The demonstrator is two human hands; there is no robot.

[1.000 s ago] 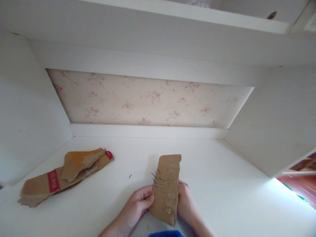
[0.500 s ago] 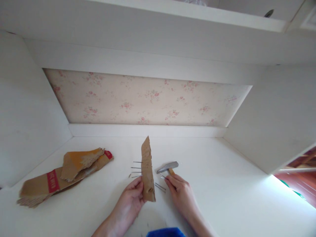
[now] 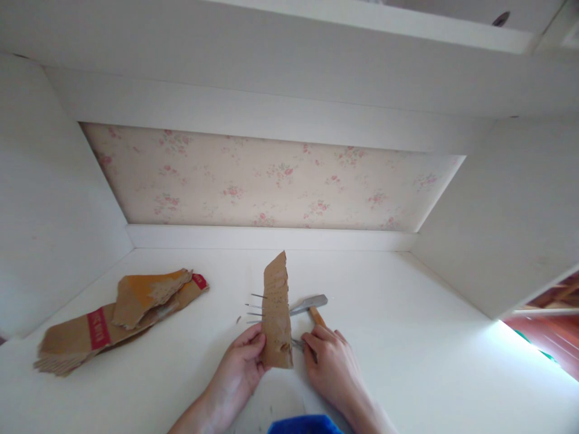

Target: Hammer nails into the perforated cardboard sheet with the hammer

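Observation:
My left hand (image 3: pixel 241 360) grips the lower left edge of a torn brown cardboard strip (image 3: pixel 277 319), held upright. Several thin metal nails (image 3: pixel 256 305) stick out from the strip's left side. To the right of the strip, my right hand (image 3: pixel 332 364) has its fingers closed at the ends of nails (image 3: pixel 297 344); the cardboard and fingers hide parts of them. Behind that hand a hammer (image 3: pixel 312 303) with a grey metal head and wooden handle lies on the white surface, its handle partly covered by the hand.
Folded cardboard pieces (image 3: pixel 122 313) with red and orange print lie at the left. A tiny brown scrap (image 3: pixel 238 320) is near the nails. White panels enclose the sides, and a white shelf (image 3: pixel 271 54) hangs overhead. Something blue (image 3: pixel 305 424) shows at the bottom edge.
My right hand has shifted down from beside the hammer head to the nails near the cardboard, uncovering more of the handle. The cardboard strip has turned and moved slightly right.

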